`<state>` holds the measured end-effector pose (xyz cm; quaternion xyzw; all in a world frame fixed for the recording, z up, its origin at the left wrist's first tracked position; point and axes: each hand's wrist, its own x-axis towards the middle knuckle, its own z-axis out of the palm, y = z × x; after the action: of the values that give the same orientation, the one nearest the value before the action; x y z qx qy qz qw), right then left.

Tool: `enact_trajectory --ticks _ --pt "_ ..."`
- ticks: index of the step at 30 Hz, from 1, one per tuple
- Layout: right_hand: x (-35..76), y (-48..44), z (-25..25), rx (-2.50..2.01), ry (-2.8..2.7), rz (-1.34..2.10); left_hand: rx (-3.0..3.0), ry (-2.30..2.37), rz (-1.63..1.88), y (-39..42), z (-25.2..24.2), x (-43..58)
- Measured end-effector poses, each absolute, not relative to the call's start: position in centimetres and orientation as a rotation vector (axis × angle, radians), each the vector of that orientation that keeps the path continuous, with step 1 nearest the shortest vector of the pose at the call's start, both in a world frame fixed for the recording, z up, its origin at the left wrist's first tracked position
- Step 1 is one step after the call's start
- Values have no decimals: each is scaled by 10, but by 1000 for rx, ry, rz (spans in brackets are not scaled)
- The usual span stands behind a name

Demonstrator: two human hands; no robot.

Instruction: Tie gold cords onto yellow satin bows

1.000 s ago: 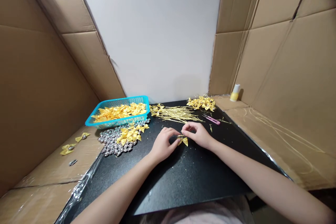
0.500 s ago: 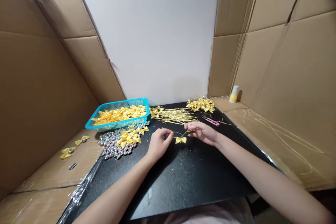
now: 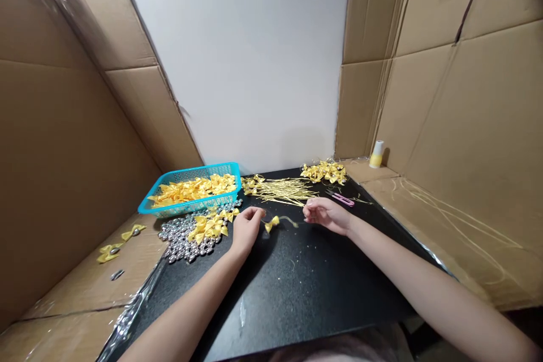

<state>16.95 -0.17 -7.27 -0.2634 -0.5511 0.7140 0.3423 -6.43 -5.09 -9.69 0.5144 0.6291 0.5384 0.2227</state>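
Note:
My left hand [image 3: 248, 231] pinches one end of a thin yellow cord just right of the silver beads [image 3: 182, 240]. A small yellow bow [image 3: 272, 224] hangs on that cord, tilted, between my two hands above the black table [image 3: 297, 305]. The cord's other part curves toward my right hand [image 3: 326, 215] and is blurred. My right hand has its fingers curled together; whether they grip a thread is too small to make out. Behind the hands lies a bundle of yellow cords [image 3: 286, 189].
A blue basket [image 3: 146, 202] of yellow bows stands at the back left. Loose bows [image 3: 210, 226] lie on the beads. A bow pile [image 3: 324, 171], pink snips [image 3: 343, 199] and a thread spool [image 3: 376, 155] are at the right. Cardboard walls [image 3: 458, 124] flank the table.
My left hand has moved slightly left, away from my right hand. The bow has shifted left with it and tilted, and the cord no longer forms a loop between both hands.

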Motion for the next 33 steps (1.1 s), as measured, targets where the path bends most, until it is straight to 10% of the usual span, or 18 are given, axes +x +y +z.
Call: enact_trajectory --ticks 33 --pt "162 -21 -75 -688 -2197 625 1833 1736 1398 -54 -87 -68"
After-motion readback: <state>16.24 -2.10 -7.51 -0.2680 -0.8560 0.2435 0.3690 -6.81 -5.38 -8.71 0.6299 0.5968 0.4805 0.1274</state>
